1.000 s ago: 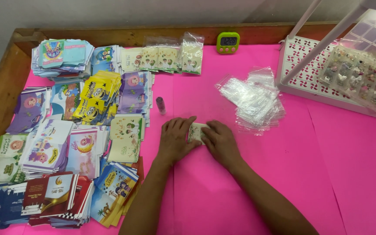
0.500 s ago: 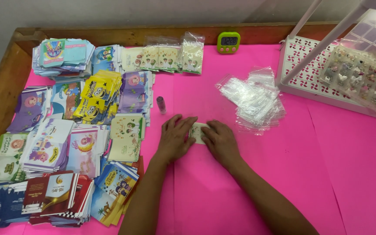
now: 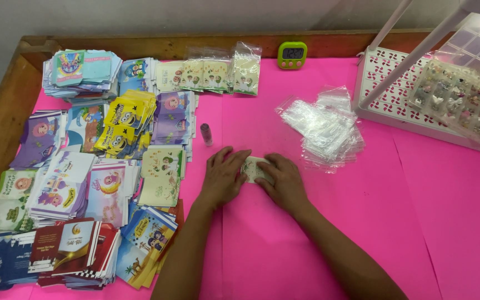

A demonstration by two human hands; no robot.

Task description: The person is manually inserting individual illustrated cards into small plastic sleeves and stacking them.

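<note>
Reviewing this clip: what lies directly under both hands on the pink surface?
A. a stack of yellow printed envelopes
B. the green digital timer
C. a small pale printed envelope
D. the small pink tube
C. Both the left hand and the right hand press flat on a small pale printed envelope between them; the green timer sits far off at the table's back edge.

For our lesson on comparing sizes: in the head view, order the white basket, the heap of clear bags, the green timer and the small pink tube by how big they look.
1. White basket, partly cut off.
2. Heap of clear bags.
3. Green timer.
4. Small pink tube.
</note>
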